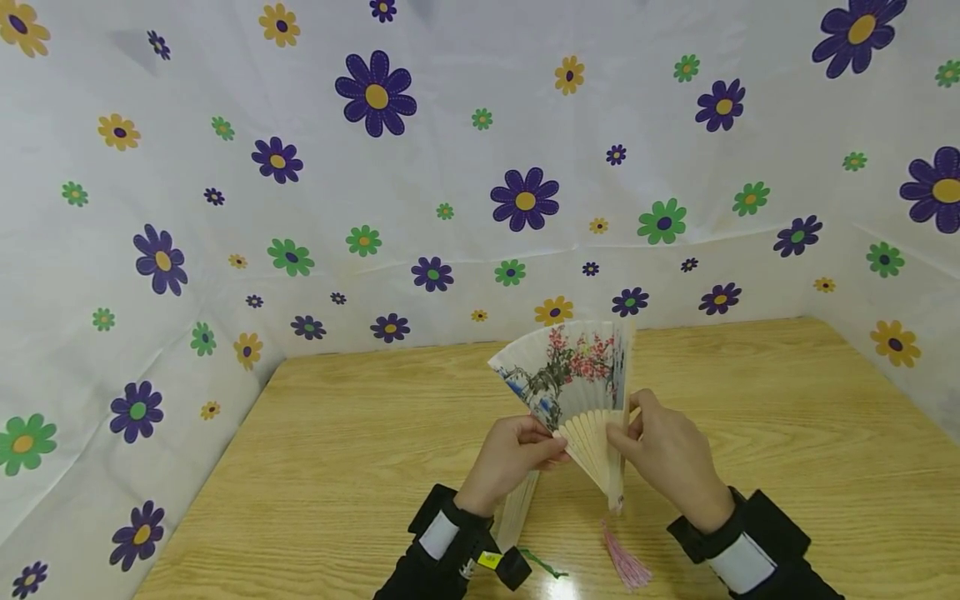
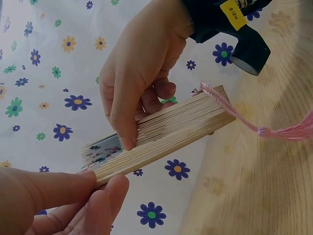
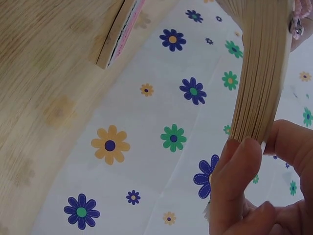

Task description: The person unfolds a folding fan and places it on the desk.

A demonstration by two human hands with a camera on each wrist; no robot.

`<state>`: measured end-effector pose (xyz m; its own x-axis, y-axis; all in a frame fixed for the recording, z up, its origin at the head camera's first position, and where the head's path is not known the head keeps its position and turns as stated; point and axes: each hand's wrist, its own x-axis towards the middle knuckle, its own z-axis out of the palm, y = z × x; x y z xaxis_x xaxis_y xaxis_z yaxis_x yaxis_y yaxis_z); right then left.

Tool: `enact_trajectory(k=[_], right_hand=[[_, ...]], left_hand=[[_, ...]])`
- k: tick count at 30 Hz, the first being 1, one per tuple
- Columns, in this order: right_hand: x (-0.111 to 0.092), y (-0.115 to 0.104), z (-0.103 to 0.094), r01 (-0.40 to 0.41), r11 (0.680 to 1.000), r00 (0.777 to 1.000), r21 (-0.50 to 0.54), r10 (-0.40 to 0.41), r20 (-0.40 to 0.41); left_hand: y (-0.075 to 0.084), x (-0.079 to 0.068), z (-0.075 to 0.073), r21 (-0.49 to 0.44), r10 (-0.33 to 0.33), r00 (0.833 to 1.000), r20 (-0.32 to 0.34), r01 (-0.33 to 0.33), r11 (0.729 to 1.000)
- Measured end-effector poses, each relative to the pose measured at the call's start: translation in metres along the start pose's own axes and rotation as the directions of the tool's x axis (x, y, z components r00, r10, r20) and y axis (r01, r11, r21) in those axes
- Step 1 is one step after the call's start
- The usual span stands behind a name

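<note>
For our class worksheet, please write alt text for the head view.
A person's left hand and right hand hold a partly spread white folding fan painted with pink blossoms over a light wooden table, its pink tassel below. A folded pale wooden fan lies nearby. Behind is white flower-printed cloth.

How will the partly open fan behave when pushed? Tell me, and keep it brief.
The fan is probably light for its size, since its ribs look thin. Its leaf may crease or tear under a hard push, as it looks thin and folded. The pink tassel would likely flop and swing, since its strands look loose.
</note>
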<state>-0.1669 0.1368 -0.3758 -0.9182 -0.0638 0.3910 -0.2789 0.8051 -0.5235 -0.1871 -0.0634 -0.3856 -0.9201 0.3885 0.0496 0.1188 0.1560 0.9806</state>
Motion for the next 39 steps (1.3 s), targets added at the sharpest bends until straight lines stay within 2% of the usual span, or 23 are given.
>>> enact_trajectory(k=[14, 21, 28, 39], right_hand=[[-0.0001, 0.0022, -0.0053, -0.007, 1.0, 1.0, -0.028, 0.006, -0.02], [0.0015, 0.0027, -0.0034, -0.004, 0.999, 0.999, -0.035, 0.003, -0.035], [0.0021, 0.0034, -0.0055, -0.036, 0.998, 0.998, -0.05, 0.033, -0.06], [0.0029, 0.0064, -0.0051, 0.002, 0.999, 0.997, -0.047, -0.006, -0.079]], left_hand=[[-0.0002, 0.0002, -0.0004, -0.014, -0.019, 1.0, -0.005, 0.019, 1.0], [0.0015, -0.0003, -0.0015, 0.008, -0.019, 1.0, -0.023, 0.02, 1.0], [0.0003, 0.0004, -0.0013, 0.031, -0.031, 0.998, -0.047, 0.033, 0.999], [-0.0013, 0.0012, -0.0025, 0.015, 0.008, 0.998, -0.066, -0.007, 1.0]])
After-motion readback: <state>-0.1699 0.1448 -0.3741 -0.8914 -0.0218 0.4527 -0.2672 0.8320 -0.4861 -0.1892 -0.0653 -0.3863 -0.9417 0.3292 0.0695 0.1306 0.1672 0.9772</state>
